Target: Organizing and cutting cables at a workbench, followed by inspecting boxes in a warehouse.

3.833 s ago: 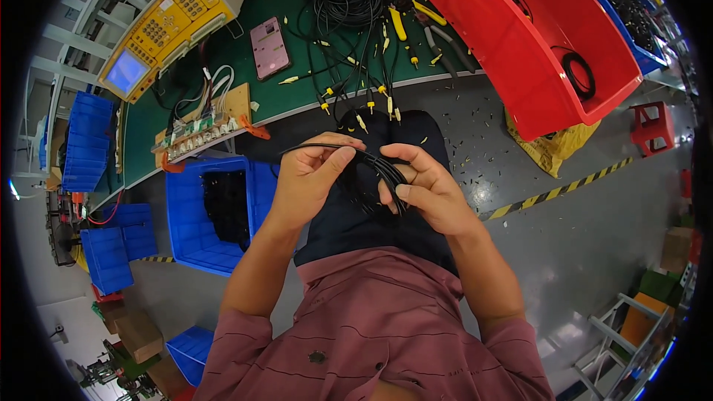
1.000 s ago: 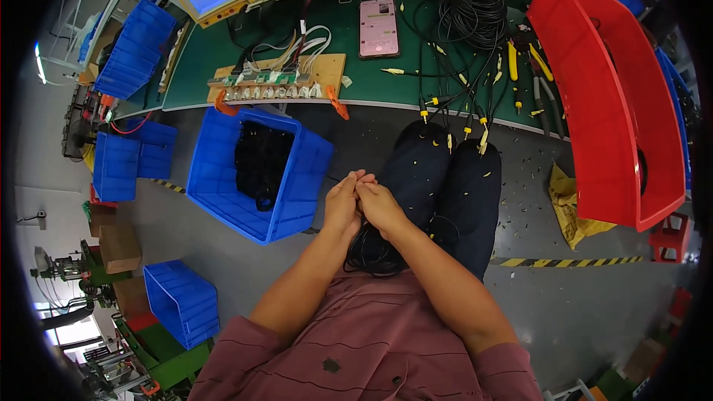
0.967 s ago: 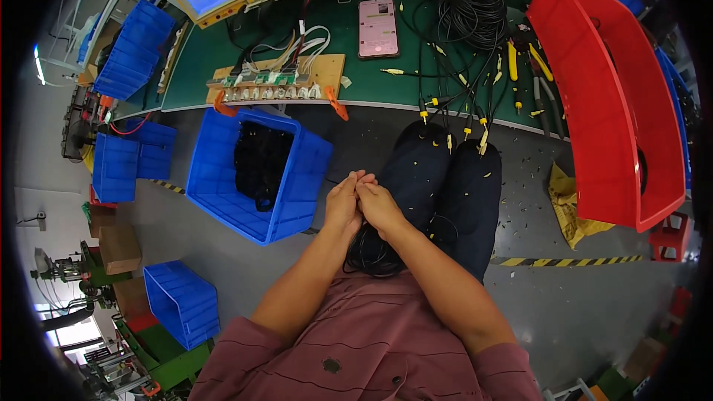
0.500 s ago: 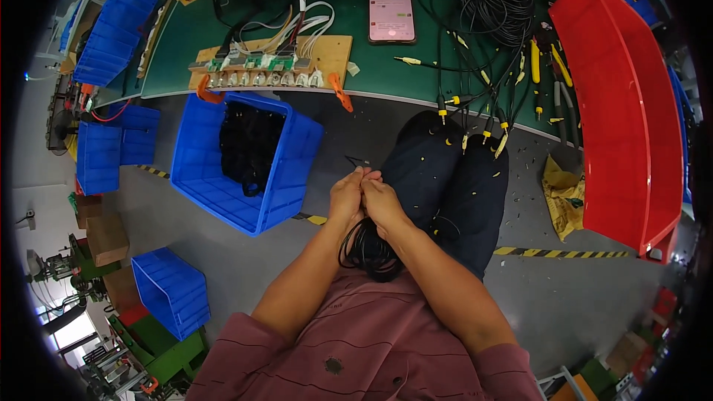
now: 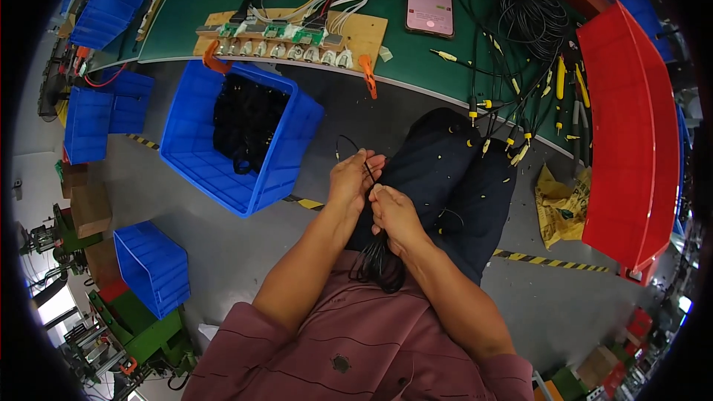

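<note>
A bundle of thin black cable hangs below my hands against my shirt front. My right hand is closed around the cable, its thumb and forefinger pinching a strand. That strand crosses up to my left hand, which holds it between the thumb and partly curled fingers. Beyond the left hand the cable's free end curves up and over, ending in a small pale tip. Parts of the cable inside both palms are hidden.
A tilted blue bin with black items stands left of my knees. On the green bench are a wooden board with wired circuit boards, a phone, tangled cables and yellow-handled pliers. A red bin stands right.
My hands have moved apart from being pressed together, the right one slightly lower. A stretch of cable now shows between them, and the free end arcs higher. The view has shifted slightly.
</note>
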The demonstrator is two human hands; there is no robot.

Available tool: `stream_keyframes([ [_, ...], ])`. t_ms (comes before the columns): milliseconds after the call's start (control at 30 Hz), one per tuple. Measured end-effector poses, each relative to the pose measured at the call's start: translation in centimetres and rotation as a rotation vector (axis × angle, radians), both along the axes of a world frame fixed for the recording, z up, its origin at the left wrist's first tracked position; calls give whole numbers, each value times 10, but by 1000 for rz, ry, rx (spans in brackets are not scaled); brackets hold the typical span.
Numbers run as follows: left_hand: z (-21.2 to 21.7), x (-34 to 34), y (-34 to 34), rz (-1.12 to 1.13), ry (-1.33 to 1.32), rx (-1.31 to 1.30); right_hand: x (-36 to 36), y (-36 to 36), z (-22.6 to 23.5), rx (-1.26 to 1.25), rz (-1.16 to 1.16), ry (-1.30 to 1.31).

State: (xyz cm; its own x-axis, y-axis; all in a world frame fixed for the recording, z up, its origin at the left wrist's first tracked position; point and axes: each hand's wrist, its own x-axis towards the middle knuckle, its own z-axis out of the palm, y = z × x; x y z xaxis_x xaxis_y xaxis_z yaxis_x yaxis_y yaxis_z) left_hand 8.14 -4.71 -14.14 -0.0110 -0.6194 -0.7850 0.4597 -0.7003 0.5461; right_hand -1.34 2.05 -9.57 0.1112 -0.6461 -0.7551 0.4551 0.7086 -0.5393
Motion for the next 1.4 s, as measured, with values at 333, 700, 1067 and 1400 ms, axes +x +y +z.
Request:
stream_keyframes([
  [333,-4,11,-15,5,-28,-4,-6,16,27,15,34,13],
  [700,-17,25,-30,48,-11,11,-13,32,44,-37,79,43],
  [1067,-25,38,-42,101,-49,7,-15,44,57,-66,135,105],
  [1400,-27,49,-49,125,-56,-4,-16,49,66,-142,212,180],
])
